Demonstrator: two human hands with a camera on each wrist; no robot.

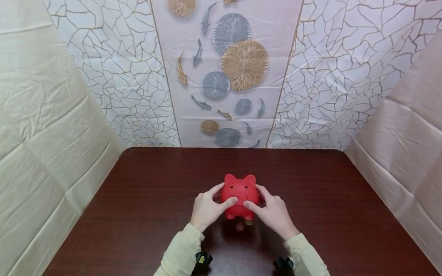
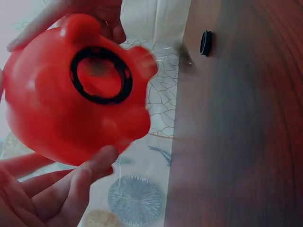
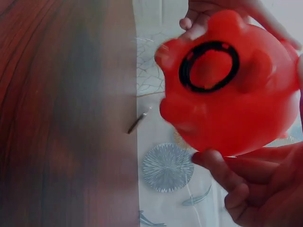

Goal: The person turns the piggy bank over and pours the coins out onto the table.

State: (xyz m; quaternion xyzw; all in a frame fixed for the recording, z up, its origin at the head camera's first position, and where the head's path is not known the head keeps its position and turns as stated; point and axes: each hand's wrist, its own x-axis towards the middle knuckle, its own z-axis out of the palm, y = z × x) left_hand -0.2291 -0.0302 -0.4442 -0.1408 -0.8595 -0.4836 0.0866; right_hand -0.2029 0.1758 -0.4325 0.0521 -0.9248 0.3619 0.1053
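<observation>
Unmarked red piggy bank [image 1: 240, 195], seemingly.

The head view looks forward and down from above the near edge of the dark reddish-brown wooden table [image 1: 142, 209], taking in its whole top and the patterned backdrop with fish and round fan shapes [image 1: 232, 70] beyond its far edge. Each wrist view sits low, close under the glossy red plastic piggy bank [image 2: 71, 94] [image 3: 227, 90], facing up at its underside with the black-ringed round opening, the left from the left of the bank and the right from its right. All three views share the bank [image 1: 240, 195], the tabletop and the backdrop.
</observation>
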